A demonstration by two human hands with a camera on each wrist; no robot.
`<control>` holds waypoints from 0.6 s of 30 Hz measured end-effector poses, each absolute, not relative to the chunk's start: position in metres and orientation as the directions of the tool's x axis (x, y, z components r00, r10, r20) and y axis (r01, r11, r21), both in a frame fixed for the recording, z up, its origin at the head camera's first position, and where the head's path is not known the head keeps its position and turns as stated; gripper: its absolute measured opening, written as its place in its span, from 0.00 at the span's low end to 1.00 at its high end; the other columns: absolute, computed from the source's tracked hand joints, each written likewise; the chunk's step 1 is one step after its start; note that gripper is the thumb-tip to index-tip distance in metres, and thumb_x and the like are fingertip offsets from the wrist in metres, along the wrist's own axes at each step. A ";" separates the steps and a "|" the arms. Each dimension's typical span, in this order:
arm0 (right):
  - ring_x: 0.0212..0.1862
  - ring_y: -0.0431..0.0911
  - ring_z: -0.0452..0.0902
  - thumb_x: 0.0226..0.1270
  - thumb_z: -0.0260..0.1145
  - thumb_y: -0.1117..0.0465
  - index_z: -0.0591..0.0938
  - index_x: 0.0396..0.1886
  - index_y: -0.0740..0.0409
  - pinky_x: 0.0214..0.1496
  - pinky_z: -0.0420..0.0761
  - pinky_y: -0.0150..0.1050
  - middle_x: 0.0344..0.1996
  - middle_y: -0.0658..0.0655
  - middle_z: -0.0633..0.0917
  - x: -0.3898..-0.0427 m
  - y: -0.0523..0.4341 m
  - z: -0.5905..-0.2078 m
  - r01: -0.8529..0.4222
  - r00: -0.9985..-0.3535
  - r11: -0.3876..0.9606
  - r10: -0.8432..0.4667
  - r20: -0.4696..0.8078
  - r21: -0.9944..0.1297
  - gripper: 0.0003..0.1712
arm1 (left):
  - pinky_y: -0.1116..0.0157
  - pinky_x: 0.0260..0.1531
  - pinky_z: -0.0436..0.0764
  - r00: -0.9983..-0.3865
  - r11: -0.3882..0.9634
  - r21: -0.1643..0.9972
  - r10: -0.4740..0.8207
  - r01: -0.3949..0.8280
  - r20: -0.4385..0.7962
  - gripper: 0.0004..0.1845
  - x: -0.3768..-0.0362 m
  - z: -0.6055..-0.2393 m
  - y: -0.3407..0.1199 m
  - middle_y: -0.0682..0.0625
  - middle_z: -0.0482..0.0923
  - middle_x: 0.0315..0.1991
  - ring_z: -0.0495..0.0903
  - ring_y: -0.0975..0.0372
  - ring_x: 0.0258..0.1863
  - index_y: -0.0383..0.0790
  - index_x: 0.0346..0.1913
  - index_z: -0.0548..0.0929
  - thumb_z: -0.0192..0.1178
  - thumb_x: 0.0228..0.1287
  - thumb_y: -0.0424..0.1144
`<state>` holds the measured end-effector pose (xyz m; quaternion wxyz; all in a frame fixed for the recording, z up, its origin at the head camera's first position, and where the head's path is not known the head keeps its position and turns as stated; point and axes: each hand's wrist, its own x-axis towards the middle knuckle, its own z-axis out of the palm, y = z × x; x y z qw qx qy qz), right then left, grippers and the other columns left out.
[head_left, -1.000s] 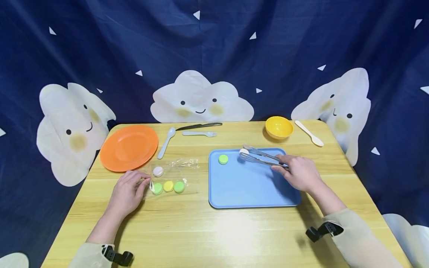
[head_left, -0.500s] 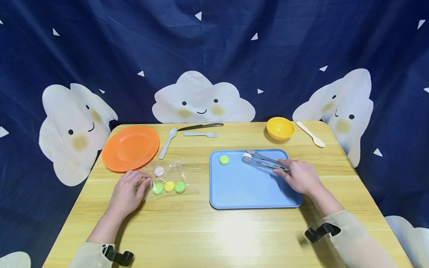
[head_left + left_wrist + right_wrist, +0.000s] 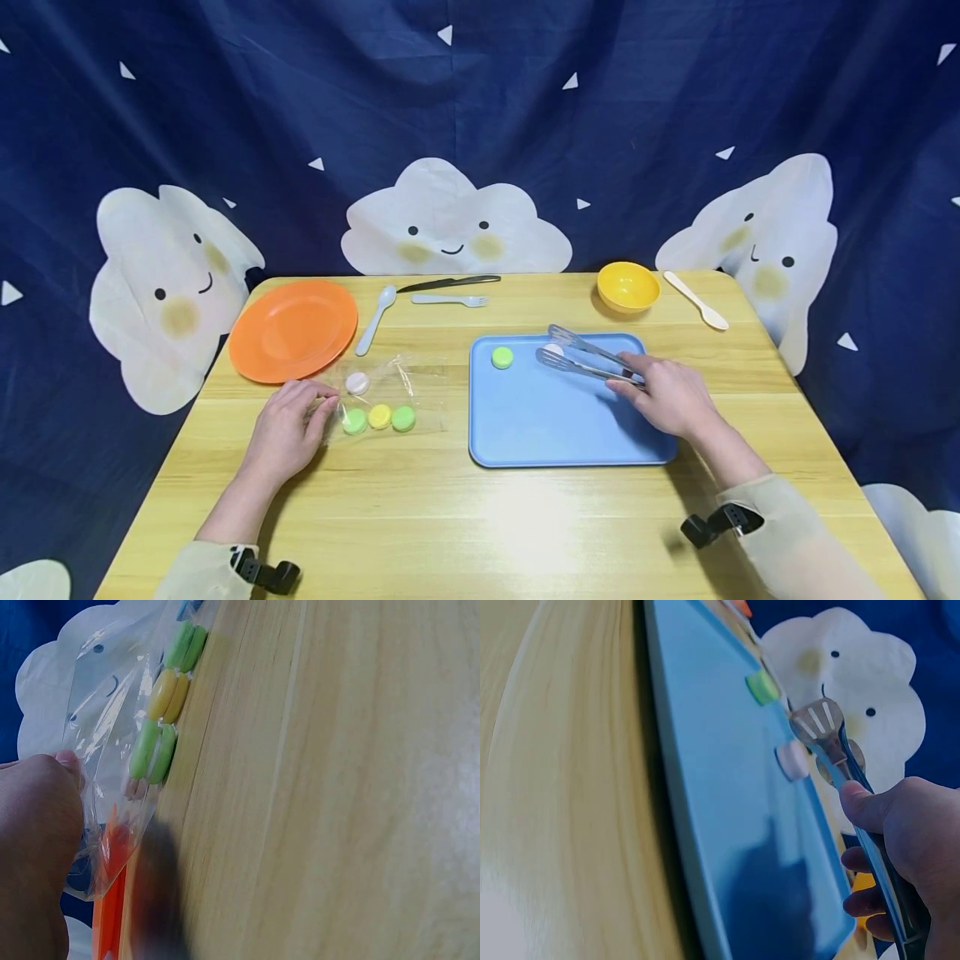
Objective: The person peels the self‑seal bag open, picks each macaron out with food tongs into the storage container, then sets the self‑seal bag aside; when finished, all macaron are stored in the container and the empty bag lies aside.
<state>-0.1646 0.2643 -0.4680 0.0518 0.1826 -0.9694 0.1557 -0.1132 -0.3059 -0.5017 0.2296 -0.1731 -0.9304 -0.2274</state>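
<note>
My left hand [image 3: 288, 425] pinches the left edge of a clear plastic bag [image 3: 112, 742]. Inside that bag lie a pale pink macaron [image 3: 357, 383], a yellow macaron [image 3: 380, 417] and two green macarons [image 3: 403, 418]. With my right hand [image 3: 670, 393] I grip metal tongs [image 3: 847, 761] over the blue tray [image 3: 570, 433]. Their slotted ends stand spread apart, above a whitish-pink macaron [image 3: 792, 760] on the tray near its far edge. To its left on the tray sits a green macaron [image 3: 502, 357].
An orange plate [image 3: 292, 332] lies at the back left, beside a light blue spoon [image 3: 375, 321]. Behind the bag and tray are a black knife [image 3: 450, 283] and a light blue fork [image 3: 448, 300]. A yellow bowl [image 3: 628, 287] and a white spoon [image 3: 696, 301] stand at the back right.
The tongs' ends have closed in somewhat and then spread apart, leaving the whitish-pink macaron on the tray. My left hand stays on the bag.
</note>
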 end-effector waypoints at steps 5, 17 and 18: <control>0.33 0.52 0.84 0.73 0.72 0.43 0.86 0.56 0.56 0.29 0.79 0.52 0.35 0.49 0.88 -0.163 0.247 -0.459 -0.442 -0.895 0.852 -0.398 0.201 -0.281 0.24 | 0.48 0.49 0.77 -0.835 0.836 0.349 0.212 0.424 0.509 0.07 -0.113 -0.501 -0.306 0.47 0.87 0.41 0.81 0.51 0.45 0.38 0.43 0.86 0.72 0.66 0.28; 0.31 0.43 0.78 0.73 0.72 0.43 0.85 0.60 0.60 0.34 0.80 0.45 0.37 0.47 0.87 -0.159 0.190 -0.453 -0.558 -0.829 0.772 -0.526 0.188 -0.304 0.28 | 0.50 0.49 0.77 -0.828 0.830 0.352 0.211 0.433 0.520 0.07 -0.114 -0.500 -0.306 0.47 0.86 0.40 0.81 0.51 0.44 0.38 0.43 0.86 0.71 0.66 0.27; 0.31 0.42 0.77 0.73 0.72 0.43 0.85 0.60 0.60 0.33 0.79 0.44 0.37 0.46 0.87 -0.159 0.186 -0.452 -0.561 -0.828 0.770 -0.531 0.183 -0.305 0.29 | 0.50 0.48 0.77 -0.827 0.829 0.352 0.212 0.434 0.521 0.07 -0.114 -0.500 -0.306 0.47 0.86 0.40 0.81 0.51 0.44 0.38 0.43 0.86 0.71 0.67 0.27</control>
